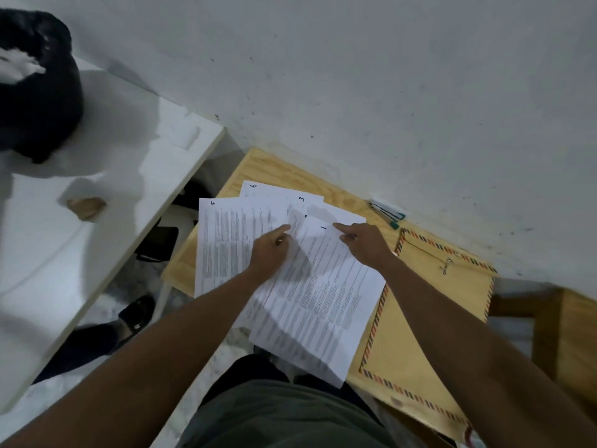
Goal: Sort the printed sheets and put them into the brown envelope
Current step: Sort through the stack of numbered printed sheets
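- The left hand (pixel 270 250) is reached forward on a bare, extended arm, forefinger stretched out, other fingers loosely bent.
- The right hand (pixel 365 242) is likewise extended, forefinger pointed forward, remaining fingers curled.

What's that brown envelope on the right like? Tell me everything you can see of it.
The brown envelope is large, of plain kraft-looking paper, edged all round with a red and dark striped airmail border. A small metal clasp sits near its far end. It lies flat on the light wooden table, to the right of the printed sheets, whose edges overlap its left side. The person's right forearm passes over it. No hand holds it, and it appears shut.
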